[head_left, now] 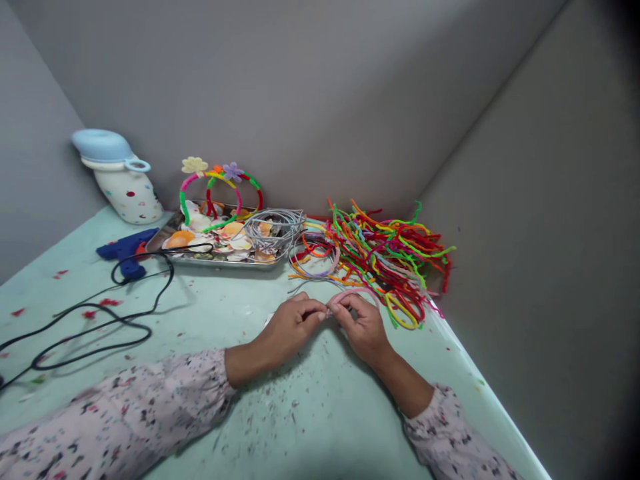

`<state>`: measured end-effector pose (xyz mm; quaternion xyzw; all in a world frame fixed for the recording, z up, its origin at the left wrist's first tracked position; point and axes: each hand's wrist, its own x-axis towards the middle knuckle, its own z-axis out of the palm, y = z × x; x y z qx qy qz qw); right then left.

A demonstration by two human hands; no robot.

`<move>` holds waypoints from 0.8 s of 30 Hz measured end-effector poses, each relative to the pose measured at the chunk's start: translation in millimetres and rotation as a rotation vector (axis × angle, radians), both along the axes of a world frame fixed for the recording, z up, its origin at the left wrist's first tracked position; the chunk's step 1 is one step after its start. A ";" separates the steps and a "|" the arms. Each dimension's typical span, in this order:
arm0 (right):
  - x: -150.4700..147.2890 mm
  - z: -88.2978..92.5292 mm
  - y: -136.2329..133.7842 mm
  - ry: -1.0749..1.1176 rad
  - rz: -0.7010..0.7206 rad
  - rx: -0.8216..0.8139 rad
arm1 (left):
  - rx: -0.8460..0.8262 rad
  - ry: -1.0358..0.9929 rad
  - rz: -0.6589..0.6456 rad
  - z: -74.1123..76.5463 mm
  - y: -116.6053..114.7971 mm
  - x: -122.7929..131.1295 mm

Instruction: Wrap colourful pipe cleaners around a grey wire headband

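The held strand (357,291) is pink, the sleeves (150,413) pale and speckled.

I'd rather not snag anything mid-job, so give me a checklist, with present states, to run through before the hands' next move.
1. Left hand and right hand steady the pink strand: ok, both pinch it with fingertips close together.
2. Strand secure where the fingertips meet: cannot tell, the fingers hide that part.
3. Black cord clear of both hands: ok, it lies loose off to the left.
4. Blue glue gun cool: cannot tell, nothing visible shows its heat.
5. Table free of scraps: not ok, red scraps and dark specks lie on it.
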<state>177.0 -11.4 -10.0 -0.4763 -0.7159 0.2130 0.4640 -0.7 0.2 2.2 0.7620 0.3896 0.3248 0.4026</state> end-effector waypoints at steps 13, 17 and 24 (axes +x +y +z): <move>-3.5 1.6 0.6 0.055 0.047 0.058 | 0.057 -0.038 0.017 -0.6 -1.3 -0.3; -2.7 2.5 -0.5 0.052 0.071 0.085 | 0.039 -0.046 0.013 0.3 -0.8 -0.7; -2.0 2.2 -2.5 0.030 0.119 0.137 | 0.031 -0.055 0.036 0.4 1.8 -0.7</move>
